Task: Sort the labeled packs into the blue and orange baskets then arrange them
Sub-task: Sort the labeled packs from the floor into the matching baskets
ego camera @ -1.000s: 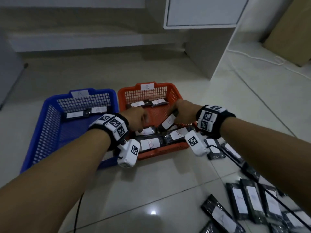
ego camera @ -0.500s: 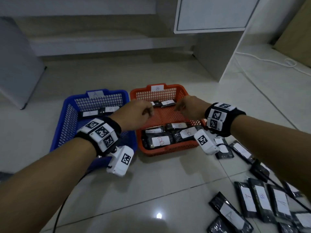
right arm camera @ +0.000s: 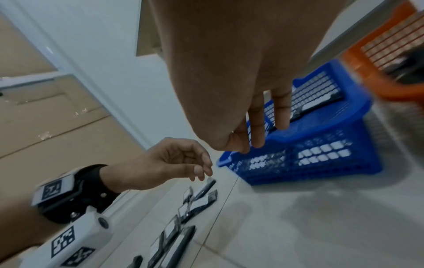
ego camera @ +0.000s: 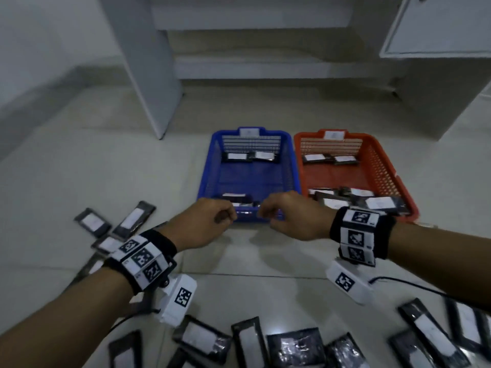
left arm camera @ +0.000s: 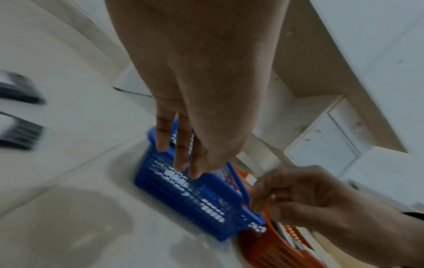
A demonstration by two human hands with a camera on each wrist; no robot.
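The blue basket (ego camera: 210, 166) stands on the floor with the orange basket (ego camera: 380, 168) touching its right side. Two labeled packs (ego camera: 249, 156) lie at the blue basket's far end and one (ego camera: 235, 199) at its near end. The orange basket holds two packs (ego camera: 329, 158) at the far end and several (ego camera: 356, 199) at the near end. My left hand (ego camera: 228, 216) and right hand (ego camera: 264, 211) hover side by side just before the blue basket's near rim. Both have loosely curled fingers and hold nothing. The left wrist view shows the left hand's fingers (left arm camera: 181, 159) above the blue basket (left arm camera: 206, 204).
Loose black packs with white labels lie on the tiled floor at the left (ego camera: 117, 227), along the bottom edge (ego camera: 265, 343) and at the right (ego camera: 438, 333). A white cabinet panel (ego camera: 148, 75) stands behind at the left, a white cabinet (ego camera: 438, 75) at the right.
Both hands have left the orange basket and moved left to the front of the blue basket, holding nothing. The head view has pulled back and swung left.
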